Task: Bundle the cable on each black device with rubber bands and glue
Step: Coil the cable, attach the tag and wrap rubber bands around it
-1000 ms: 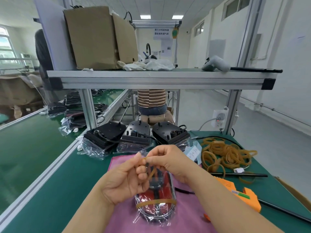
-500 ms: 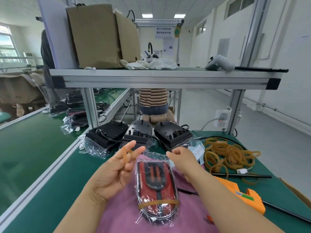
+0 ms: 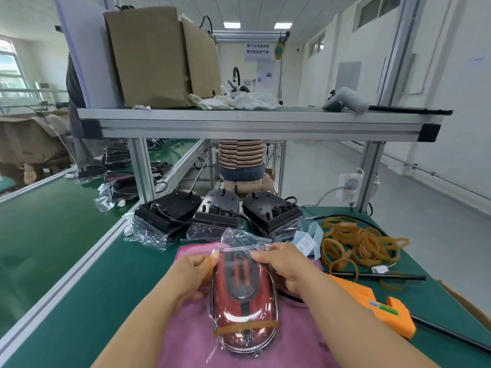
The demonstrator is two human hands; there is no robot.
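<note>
green factory surface carries a pink cloth, where the red-and-black device in its clear plastic bag lies, one tan rubber band round its near end. left hand and right hand keep a closed grip on its far end; banding that end looks next, needing a second band stretched over.

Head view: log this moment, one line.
left hand grips bagged device | right hand grips it | rubber band round near end
</note>
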